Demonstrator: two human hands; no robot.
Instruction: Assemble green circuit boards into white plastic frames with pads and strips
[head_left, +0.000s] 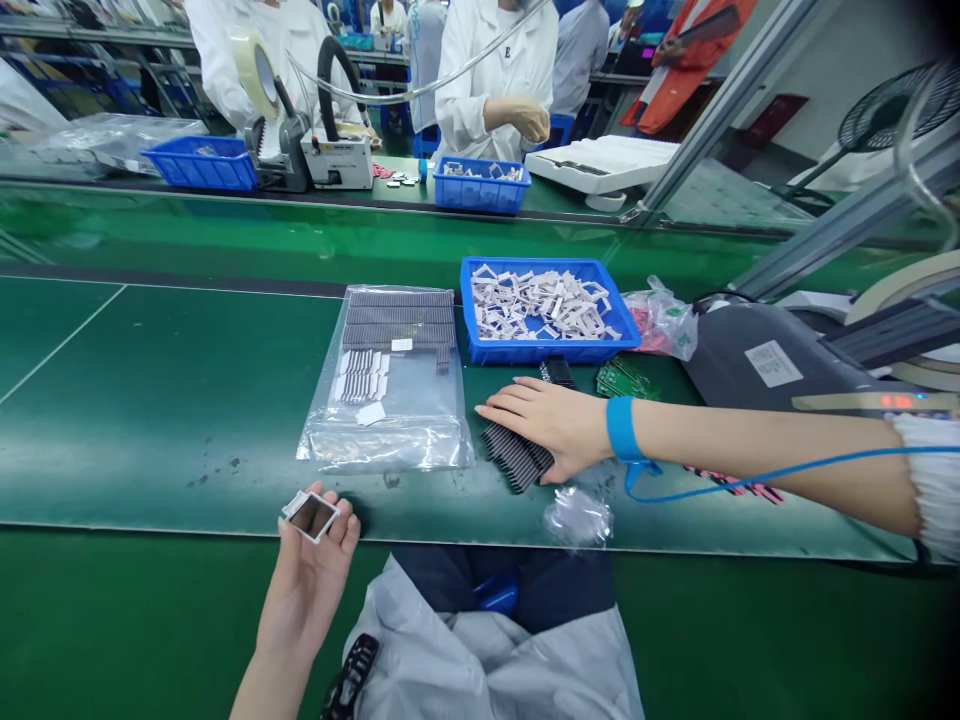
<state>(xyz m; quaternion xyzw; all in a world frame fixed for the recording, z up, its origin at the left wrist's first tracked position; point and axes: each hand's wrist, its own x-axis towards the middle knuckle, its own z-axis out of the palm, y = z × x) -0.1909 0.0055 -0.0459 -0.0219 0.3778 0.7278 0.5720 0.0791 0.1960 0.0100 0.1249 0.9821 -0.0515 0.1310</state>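
My left hand (309, 590), palm up near the table's front edge, holds a small white-framed display panel (313, 515) with a dark face between thumb and fingers. Over a row of thin dark panels (516, 458) on the green table, my right hand (559, 420) lies palm down, fingers stretched out. It touches the row and covers part of it. A blue wrist strap (621, 428) with a blue cord circles that wrist. Left of the row lies a clear plastic bag (427, 430) with rows of thin dark pieces and white-edged pieces in or on it.
A blue tray (555, 352) of white frames stands behind my right hand. Green circuit boards (626, 380) and crumpled clear plastic (579, 517) lie nearby. A grey tape machine (750, 345) stands right. Beyond a clear partition, people in white coats work at another bench.
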